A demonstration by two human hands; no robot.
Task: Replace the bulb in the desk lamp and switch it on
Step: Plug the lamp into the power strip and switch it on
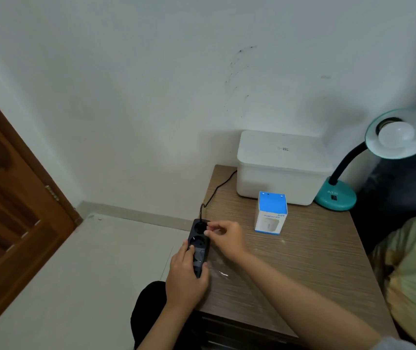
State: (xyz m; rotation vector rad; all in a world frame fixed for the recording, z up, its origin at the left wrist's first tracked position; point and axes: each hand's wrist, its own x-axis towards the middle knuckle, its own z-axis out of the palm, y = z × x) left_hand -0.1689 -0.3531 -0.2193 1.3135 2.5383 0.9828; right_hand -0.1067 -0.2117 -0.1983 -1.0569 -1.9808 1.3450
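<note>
At lower centre of frame | left hand (185, 274) grips power strip (199, 245) | right hand (223, 237) fingers pinch plug at top socket | tip: brace strip, push straight

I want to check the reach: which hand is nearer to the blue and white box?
Right. The right hand is just left of the blue and white box, at the power strip's far end. The left hand grips the strip's near end, farther away.

Teal lamp (338, 195), white bulb (395, 137), black power strip (198, 245), wood-grain table (303, 261)
</note>
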